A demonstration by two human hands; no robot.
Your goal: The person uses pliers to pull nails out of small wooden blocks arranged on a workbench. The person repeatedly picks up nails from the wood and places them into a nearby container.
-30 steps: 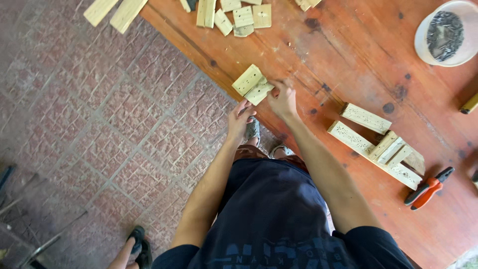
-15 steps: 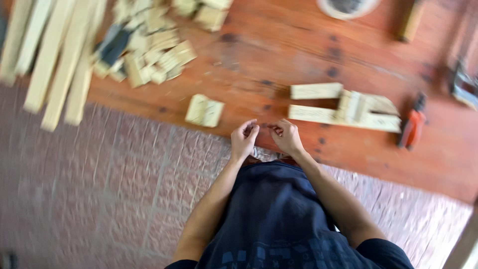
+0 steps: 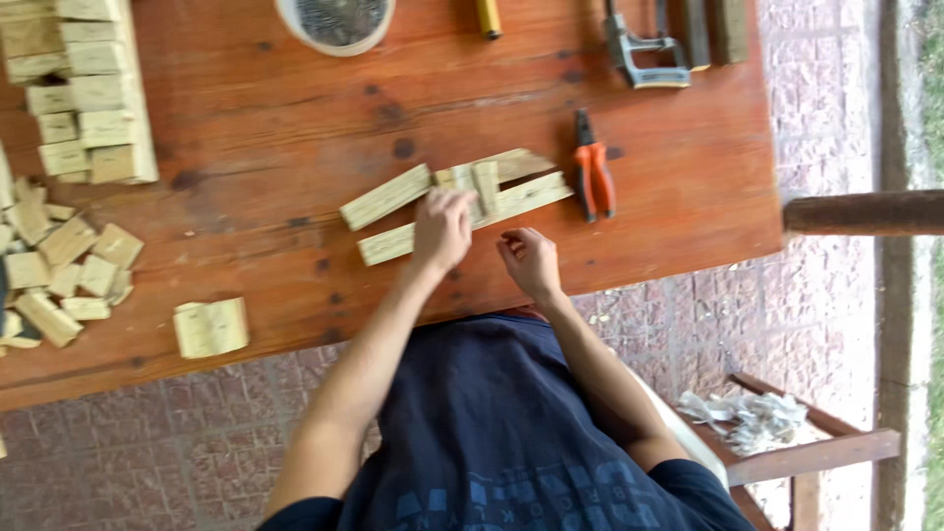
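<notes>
- My left hand point(image 3: 442, 229) rests on the wood strips point(image 3: 454, 201) near the table's point(image 3: 256, 167) front edge, fingers flat, not gripping.
- My right hand point(image 3: 529, 261) hovers beside them, half-curled, empty.
- Pliers point(image 3: 594, 177) lie right of the strips.

Even, soft daylight, bright enough, no hard light source visible. Worktop point(image 3: 246, 147) is evenly lit, shadows short and faint: thin dark edges under the wood strips point(image 3: 452, 202) and beneath the left hand point(image 3: 442, 231). No real glare on the reddish wood, only a mild sheen. Far right strip of the frame is washed out, pale and overexposed. Whole frame is soft with motion blur: wood grain smeared, pliers point(image 3: 595, 177) edges fuzzy, block pile point(image 3: 79, 88) at left loses detail. Worktop edge runs tilted; slight wide-angle stretch toward corners. Shirt at bottom is darkest, low detail.
</notes>
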